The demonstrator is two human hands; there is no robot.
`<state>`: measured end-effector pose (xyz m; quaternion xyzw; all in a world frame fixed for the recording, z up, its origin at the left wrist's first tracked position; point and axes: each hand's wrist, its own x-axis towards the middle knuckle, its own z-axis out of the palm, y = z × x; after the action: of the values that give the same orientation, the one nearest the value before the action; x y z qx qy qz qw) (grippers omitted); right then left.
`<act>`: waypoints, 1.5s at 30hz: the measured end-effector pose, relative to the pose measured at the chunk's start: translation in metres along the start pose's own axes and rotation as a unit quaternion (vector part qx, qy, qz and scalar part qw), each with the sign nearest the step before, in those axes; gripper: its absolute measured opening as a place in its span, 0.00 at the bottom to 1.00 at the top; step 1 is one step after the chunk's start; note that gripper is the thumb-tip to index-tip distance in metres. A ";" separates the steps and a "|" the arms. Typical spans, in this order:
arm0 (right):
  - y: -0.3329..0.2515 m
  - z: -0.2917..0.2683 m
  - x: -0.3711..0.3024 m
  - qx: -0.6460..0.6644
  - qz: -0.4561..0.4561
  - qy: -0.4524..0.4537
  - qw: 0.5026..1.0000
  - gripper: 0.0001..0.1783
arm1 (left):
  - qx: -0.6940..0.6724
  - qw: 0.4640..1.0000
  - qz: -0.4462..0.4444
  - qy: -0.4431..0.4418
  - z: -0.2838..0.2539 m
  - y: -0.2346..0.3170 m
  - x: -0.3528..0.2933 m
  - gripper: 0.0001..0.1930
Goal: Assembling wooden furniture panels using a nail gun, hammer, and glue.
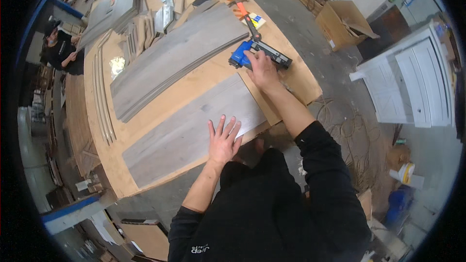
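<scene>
My left hand (224,141) lies on a grey wood-grain board (189,123) near the table's front edge. Its fingers are spread and nothing is in them. Farther right, my right hand (262,70) is closed around a blue and black nail gun (241,54), which lies on its side at the table's right end. Part of the tool's body is hidden under the fingers. A claw hammer (251,23) with an orange and black handle rests just beyond the nail gun. Behind the near board, a stack of similar grey boards (179,58) stretches across the table.
Curved strips (100,92) lie at the wooden table's (124,179) left side, near wood pieces (141,34) and a white bundle (117,66). Off the right edge stand a cardboard box (342,23) and a white cabinet (403,77). Another person (60,48) works at the far left.
</scene>
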<state>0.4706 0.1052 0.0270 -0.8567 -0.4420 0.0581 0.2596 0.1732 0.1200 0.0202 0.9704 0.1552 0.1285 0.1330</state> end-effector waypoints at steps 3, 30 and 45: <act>-0.001 -0.003 0.009 0.066 -0.014 0.002 0.998 0.45 | -0.015 1.000 -0.008 0.001 0.002 0.004 -0.002 0.26; -0.056 -0.137 -0.118 0.253 0.181 -0.357 0.881 0.35 | -0.021 0.999 -0.012 0.030 0.007 -0.008 -0.013 0.29; -0.049 -0.134 -0.138 0.303 0.231 -0.333 0.862 0.36 | -0.018 0.999 -0.009 0.044 0.012 -0.010 -0.016 0.28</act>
<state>0.3962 -0.0328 0.1482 -0.7427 -0.2519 0.5298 0.3229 0.1591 0.1215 0.0028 0.9598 0.1675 0.1724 0.1447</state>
